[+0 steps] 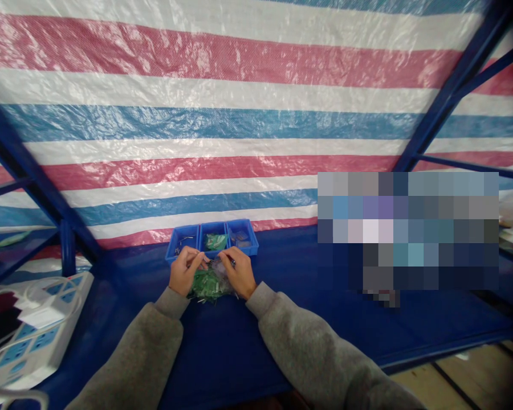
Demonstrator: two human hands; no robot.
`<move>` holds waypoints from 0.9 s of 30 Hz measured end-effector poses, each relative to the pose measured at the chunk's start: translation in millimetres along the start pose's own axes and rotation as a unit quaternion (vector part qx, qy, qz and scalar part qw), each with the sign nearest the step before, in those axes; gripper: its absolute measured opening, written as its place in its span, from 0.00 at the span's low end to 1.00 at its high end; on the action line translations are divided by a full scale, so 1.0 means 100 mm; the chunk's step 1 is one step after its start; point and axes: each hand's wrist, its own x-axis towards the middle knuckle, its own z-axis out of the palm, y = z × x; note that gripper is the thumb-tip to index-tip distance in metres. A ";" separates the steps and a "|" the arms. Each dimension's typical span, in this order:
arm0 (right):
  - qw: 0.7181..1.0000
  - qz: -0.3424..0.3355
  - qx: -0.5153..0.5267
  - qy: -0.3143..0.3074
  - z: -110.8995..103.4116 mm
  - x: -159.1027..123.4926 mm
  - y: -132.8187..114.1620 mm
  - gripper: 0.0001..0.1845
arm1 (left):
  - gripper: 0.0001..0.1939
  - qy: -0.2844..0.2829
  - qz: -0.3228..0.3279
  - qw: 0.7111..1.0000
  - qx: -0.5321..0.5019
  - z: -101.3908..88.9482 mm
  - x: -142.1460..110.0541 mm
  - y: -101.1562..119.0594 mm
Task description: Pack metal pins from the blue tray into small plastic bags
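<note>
My left hand (184, 270) is closed in a pinch, thumb against fingers; what it holds is too small to make out. Close beside it, my right hand (240, 272) pinches too, its fingertips at a clear, crinkled plastic bag (220, 269). Beneath both hands lies a heap of small green packets (207, 286), partly covered by the bag and fingers. Just behind the hands stand three joined blue bins (251, 250). Thin metal pieces (179, 246) lie in the left bin, green packets (216, 242) in the middle one, and small clear pieces (240, 239) in the right one.
The blue tabletop (222, 353) runs under everything. On the left sits a white power strip (47, 341) with a plugged-in adapter (43, 310) and cables. Blue metal posts (68, 245) stand before a striped plastic sheet (222, 125). A pixelated area hides the right side.
</note>
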 end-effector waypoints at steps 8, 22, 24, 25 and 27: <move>1.000 -0.008 0.009 0.011 -0.02 0.01 -0.03 0.13 | 0.12 -0.012 0.137 0.968 0.211 -0.06 -0.01 0.00; 0.998 -0.050 0.033 -0.036 0.04 -0.02 0.02 0.09 | 0.13 0.055 0.096 0.972 0.208 -0.04 -0.02 -0.11; 0.997 -0.055 0.033 -0.047 0.05 -0.02 0.02 0.09 | 0.12 0.061 0.103 0.970 0.211 -0.04 -0.03 -0.09; 0.997 -0.056 0.033 -0.051 0.05 -0.02 0.02 0.08 | 0.12 0.063 0.107 0.969 0.213 -0.03 -0.03 -0.08; 0.996 -0.059 0.036 -0.059 0.05 -0.03 0.02 0.08 | 0.11 0.069 0.113 0.967 0.218 -0.03 -0.03 -0.07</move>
